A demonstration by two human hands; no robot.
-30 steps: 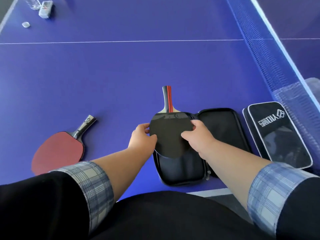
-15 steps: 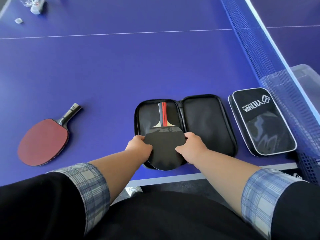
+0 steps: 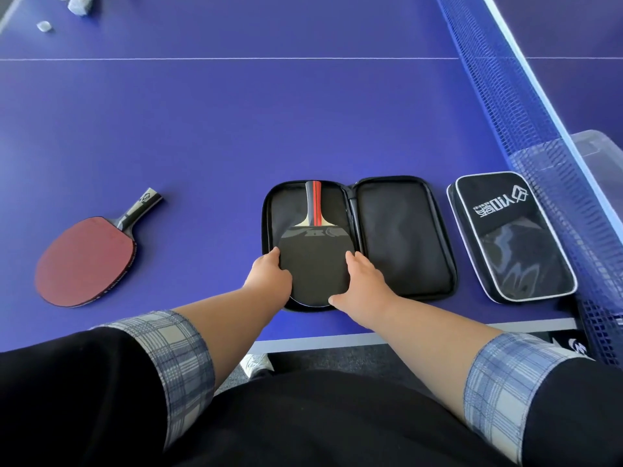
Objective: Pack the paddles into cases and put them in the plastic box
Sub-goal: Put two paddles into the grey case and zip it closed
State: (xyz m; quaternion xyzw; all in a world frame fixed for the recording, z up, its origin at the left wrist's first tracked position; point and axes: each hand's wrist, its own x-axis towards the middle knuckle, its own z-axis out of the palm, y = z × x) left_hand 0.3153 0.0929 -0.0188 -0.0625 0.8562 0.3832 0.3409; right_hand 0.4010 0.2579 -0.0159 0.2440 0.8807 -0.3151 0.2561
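A black paddle (image 3: pixel 313 254) with a red-striped handle lies inside the left half of an open black case (image 3: pixel 401 237) near the table's front edge. My left hand (image 3: pixel 269 274) holds the paddle's left rim and my right hand (image 3: pixel 362 281) holds its right rim. A red paddle (image 3: pixel 84 261) lies flat on the table to the left. A second black case (image 3: pixel 509 237), zipped and printed with a white logo, lies to the right. The clear plastic box (image 3: pixel 596 153) stands behind the net at the far right.
The blue net (image 3: pixel 526 106) runs along the right side between the cases and the box. Small white items (image 3: pixel 77 3) sit at the far left corner of the blue table (image 3: pixel 236 123). A shoe (image 3: pixel 256 364) shows on the floor below the table edge.
Both hands have brought the black paddle down from above the case into its left half, where it now lies flat. The red paddle and second case have stayed put.
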